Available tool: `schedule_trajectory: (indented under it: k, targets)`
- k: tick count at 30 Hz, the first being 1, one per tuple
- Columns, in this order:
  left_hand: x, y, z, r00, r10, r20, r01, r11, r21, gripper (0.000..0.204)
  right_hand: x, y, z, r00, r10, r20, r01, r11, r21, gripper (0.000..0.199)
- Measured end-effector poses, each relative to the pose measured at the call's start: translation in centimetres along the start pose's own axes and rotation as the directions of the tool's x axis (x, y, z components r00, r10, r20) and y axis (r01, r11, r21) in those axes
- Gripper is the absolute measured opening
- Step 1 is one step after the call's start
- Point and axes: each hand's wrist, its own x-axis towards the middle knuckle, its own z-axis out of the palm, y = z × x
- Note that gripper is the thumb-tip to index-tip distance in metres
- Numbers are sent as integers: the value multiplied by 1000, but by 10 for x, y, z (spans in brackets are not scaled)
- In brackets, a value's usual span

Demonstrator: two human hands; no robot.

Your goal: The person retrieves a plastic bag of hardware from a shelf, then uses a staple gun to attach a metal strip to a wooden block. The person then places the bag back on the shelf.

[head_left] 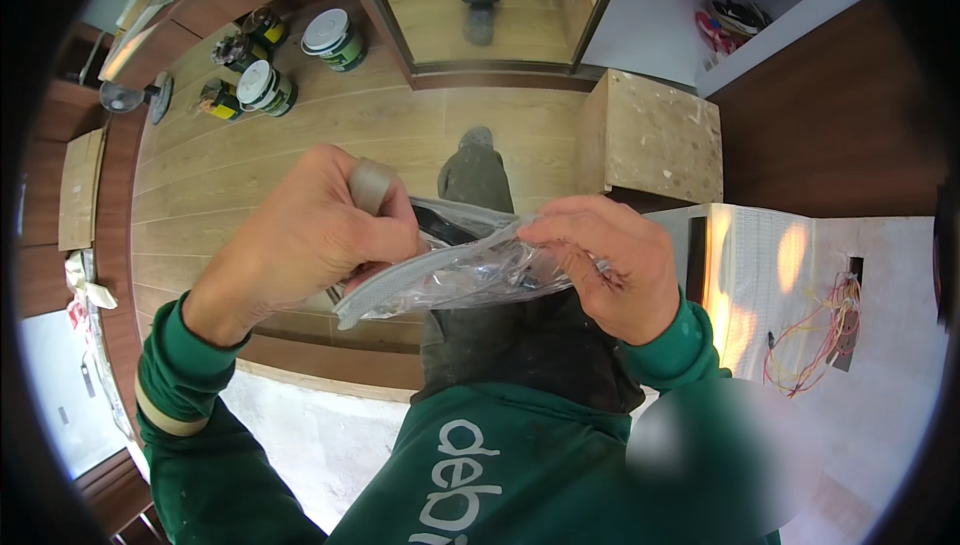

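Observation:
In front of my waist is a clear plastic pouch (455, 283) with a grey fabric edging, its mouth spread apart. A dark item (445, 226) and small things I cannot make out show in it. My left hand (318, 230) is closed on the pouch's left end, the fingertips partly hidden behind the edging. A wide pale grey band (371, 187) circles one of its fingers. With thumb and fingers, my right hand (612, 257) pinches the edging at the right end. Around my left sleeve sits a beige ring (168, 411) like a tape roll.
Several paint buckets (334, 40) stand on the wooden floor at the far left. A spattered wooden box (662, 135) is at the right, near shoes (735, 20) on a shelf. Loose wires (815, 335) hang from a wall opening. A mirrored door (490, 5) stands ahead.

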Motion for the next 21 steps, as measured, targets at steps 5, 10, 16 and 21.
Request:
schedule_trajectory:
  k: [5, 10, 16, 21]
  targets:
    - [0, -3, 5, 994, -8, 109, 4, 999, 35, 11, 15, -18, 6, 999, 22, -24, -11, 924, 382, 18]
    - [-1, -1, 10, 960, 184, 212, -232, 946, 226, 5, 39, -24, 12, 968, 53, 245, -100, 978, 183, 18]
    - [0, -11, 16, 990, 135, 38, -138, 984, 110, 6, 32, -28, 17, 937, 121, 328, -128, 992, -2, 19]
    - [-7, -9, 19, 962, 273, -8, -264, 938, 226, 23, 24, -23, 32, 963, 70, 259, -68, 998, -16, 21]
